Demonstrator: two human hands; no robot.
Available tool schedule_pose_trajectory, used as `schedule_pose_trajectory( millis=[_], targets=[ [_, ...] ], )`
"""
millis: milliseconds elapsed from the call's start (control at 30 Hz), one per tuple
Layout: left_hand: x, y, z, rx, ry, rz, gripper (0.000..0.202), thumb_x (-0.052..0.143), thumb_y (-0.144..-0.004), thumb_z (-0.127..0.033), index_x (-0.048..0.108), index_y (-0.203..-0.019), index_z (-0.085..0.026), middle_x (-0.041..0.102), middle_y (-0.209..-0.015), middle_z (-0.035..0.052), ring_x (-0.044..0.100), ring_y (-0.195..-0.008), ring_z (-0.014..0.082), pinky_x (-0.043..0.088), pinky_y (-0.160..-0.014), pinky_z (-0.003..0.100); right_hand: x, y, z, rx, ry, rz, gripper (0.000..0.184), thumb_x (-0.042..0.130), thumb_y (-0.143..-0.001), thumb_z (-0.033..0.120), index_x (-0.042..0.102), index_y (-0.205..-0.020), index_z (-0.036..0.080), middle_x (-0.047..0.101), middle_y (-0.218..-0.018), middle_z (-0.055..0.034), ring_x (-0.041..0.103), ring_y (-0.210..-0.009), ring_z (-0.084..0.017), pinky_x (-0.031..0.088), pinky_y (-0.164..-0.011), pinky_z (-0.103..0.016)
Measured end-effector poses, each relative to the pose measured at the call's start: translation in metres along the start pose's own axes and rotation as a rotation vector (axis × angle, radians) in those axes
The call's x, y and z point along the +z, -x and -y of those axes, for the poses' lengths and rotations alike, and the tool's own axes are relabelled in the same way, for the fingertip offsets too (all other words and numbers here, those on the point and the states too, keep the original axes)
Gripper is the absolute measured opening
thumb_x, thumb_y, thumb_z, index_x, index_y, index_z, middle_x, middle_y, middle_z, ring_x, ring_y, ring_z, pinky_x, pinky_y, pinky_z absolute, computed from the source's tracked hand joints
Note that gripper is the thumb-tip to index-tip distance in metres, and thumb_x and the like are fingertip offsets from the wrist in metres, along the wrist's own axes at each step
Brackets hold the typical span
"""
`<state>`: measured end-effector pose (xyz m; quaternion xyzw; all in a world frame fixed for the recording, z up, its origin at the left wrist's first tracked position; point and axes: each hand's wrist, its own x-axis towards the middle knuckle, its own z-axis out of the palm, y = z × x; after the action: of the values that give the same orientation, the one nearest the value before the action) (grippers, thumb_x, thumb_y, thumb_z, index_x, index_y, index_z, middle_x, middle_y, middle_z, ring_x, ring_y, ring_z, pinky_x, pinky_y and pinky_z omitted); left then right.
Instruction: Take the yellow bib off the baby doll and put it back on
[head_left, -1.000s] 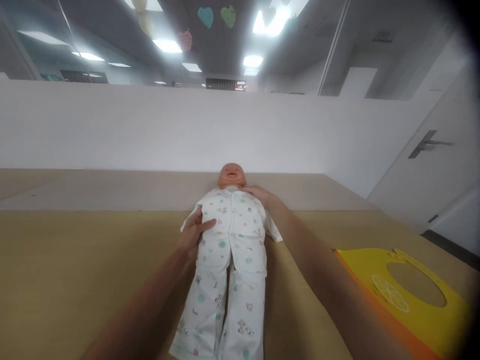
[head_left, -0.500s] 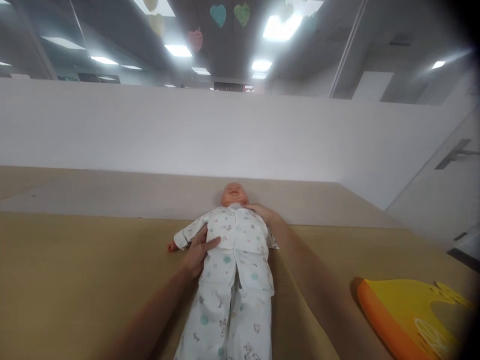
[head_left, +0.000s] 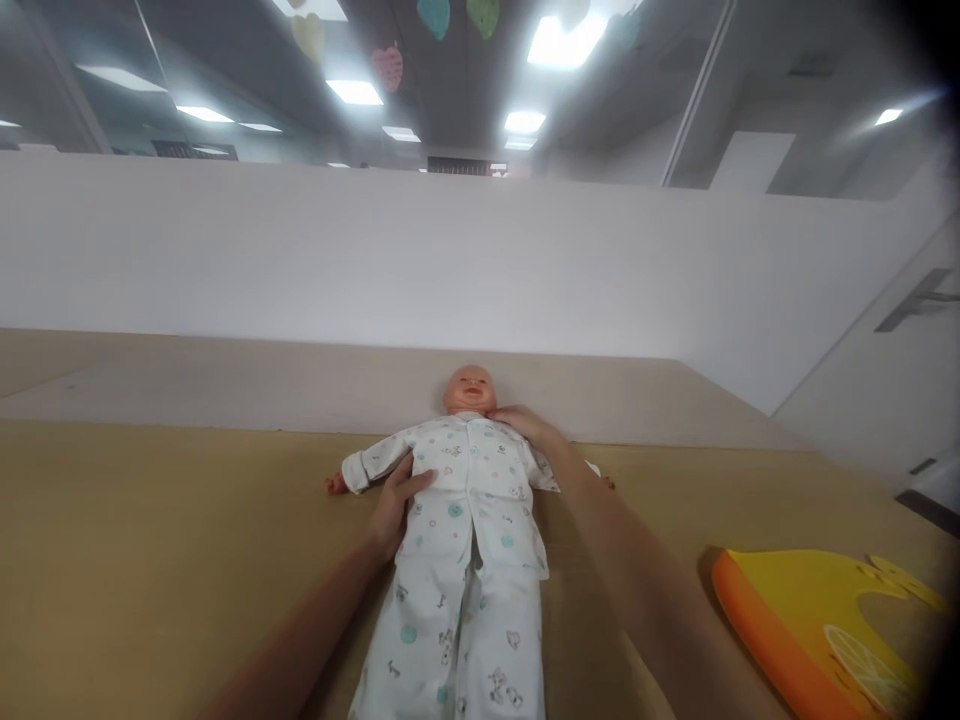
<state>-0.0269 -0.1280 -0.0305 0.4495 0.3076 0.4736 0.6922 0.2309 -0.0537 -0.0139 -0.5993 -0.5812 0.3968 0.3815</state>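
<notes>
A baby doll (head_left: 480, 470) lies on its back on the tabletop, its head away from me. It wears a white printed jacket and matching trousers; the feet are out of frame. Against the doll's side, under its outstretched arm at the left, my left hand (head_left: 396, 505) grips the torso, thumb on the jacket front and the other fingers mostly hidden beneath. My right hand (head_left: 527, 426) is closed at the shoulder and collar on the other side, fingertips by the neck. My right forearm crosses over the doll's other arm, whose small hand (head_left: 609, 482) peeks out beyond it.
On the wooden tabletop (head_left: 187, 540) at the right lies a yellow and orange bib (head_left: 795, 600) with a citrus-slice print. A pale raised strip (head_left: 247, 385) runs along the back, below a white wall (head_left: 337, 255) with glass above. A door handle (head_left: 915, 300) shows at the right.
The doll's arms lie slightly further out, and one of its hands now shows past my right forearm. Its face is tipped a little more towards me. Both my hands stay at the torso and shoulder.
</notes>
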Motion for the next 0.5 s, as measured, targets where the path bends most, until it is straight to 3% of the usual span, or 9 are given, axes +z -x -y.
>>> schedule_pose_trajectory(
  millis=[67, 133, 233, 267, 367, 467, 500],
  targets=[
    [0.0, 0.007, 0.0, -0.001, 0.02, -0.016, 0.057, 0.067, -0.077, -0.029, 0.053, -0.133, -0.024, 0.055, -0.14, 0.0075, 0.046, -0.132, 0.0286, 0.035, -0.11, 0.042, -0.002, 0.012, -0.004, -0.015, 0.051, -0.071, 0.027, 0.063, -0.075, 0.039, 0.066, -0.078, 0.013, 0.069, -0.079, -0.0068, 0.06, -0.078, -0.021, 0.047, -0.077, -0.033],
    [0.0, 0.018, 0.0, -0.01, 0.024, -0.032, 0.059, 0.065, -0.078, -0.03, 0.051, -0.135, -0.027, 0.051, -0.143, 0.0051, 0.042, -0.135, 0.0269, 0.033, -0.112, 0.041, -0.003, 0.034, -0.007, -0.045, 0.098, -0.187, 0.028, 0.058, -0.079, 0.037, 0.066, -0.091, 0.013, 0.068, -0.097, -0.0102, 0.06, -0.092, -0.024, 0.045, -0.087, -0.037],
    [0.0, 0.044, 0.001, -0.058, -0.008, -0.046, 0.059, 0.064, -0.079, -0.032, 0.05, -0.136, -0.032, 0.045, -0.149, 0.0011, 0.038, -0.137, 0.027, 0.033, -0.113, 0.042, 0.003, 0.091, -0.002, -0.148, 0.192, -0.341, 0.036, 0.052, -0.084, 0.035, 0.06, -0.113, 0.015, 0.061, -0.119, -0.0134, 0.055, -0.11, -0.026, 0.038, -0.101, -0.042],
    [0.0, 0.055, 0.002, -0.075, -0.032, -0.055, 0.059, 0.064, -0.079, -0.032, 0.05, -0.136, -0.033, 0.043, -0.15, -0.0005, 0.036, -0.139, 0.0276, 0.031, -0.114, 0.042, 0.007, 0.116, 0.002, -0.258, 0.261, -0.355, 0.036, 0.051, -0.087, 0.036, 0.059, -0.116, 0.016, 0.061, -0.121, -0.0124, 0.054, -0.114, -0.026, 0.039, -0.102, -0.042],
    [-0.004, 0.093, 0.006, -0.103, -0.131, -0.14, 0.061, 0.068, -0.076, -0.031, 0.052, -0.134, -0.036, 0.037, -0.153, -0.0041, 0.025, -0.144, 0.0293, 0.021, -0.119, 0.046, 0.033, 0.204, 0.011, -0.524, 0.426, -0.255, 0.034, 0.052, -0.089, 0.04, 0.057, -0.119, 0.024, 0.06, -0.125, -0.0077, 0.053, -0.119, -0.025, 0.043, -0.102, -0.041],
    [-0.01, 0.134, 0.015, -0.096, -0.206, -0.189, 0.063, 0.067, -0.076, -0.034, 0.05, -0.136, -0.039, 0.035, -0.153, -0.0072, 0.02, -0.145, 0.0282, 0.014, -0.121, 0.047, 0.074, 0.28, -0.001, -0.716, 0.653, -0.087, 0.052, 0.065, -0.08, 0.043, 0.051, -0.128, 0.028, 0.051, -0.138, -0.0072, 0.045, -0.13, -0.029, 0.047, -0.101, -0.041],
    [-0.012, 0.148, 0.02, -0.076, -0.241, -0.189, 0.062, 0.067, -0.076, -0.035, 0.05, -0.135, -0.04, 0.034, -0.154, -0.0088, 0.019, -0.146, 0.0272, 0.012, -0.121, 0.045, 0.087, 0.296, -0.01, -0.833, 0.721, -0.147, 0.047, 0.065, -0.081, 0.036, 0.052, -0.126, 0.03, 0.055, -0.135, -0.0073, 0.048, -0.128, -0.029, 0.051, -0.096, -0.04]
  ],
)
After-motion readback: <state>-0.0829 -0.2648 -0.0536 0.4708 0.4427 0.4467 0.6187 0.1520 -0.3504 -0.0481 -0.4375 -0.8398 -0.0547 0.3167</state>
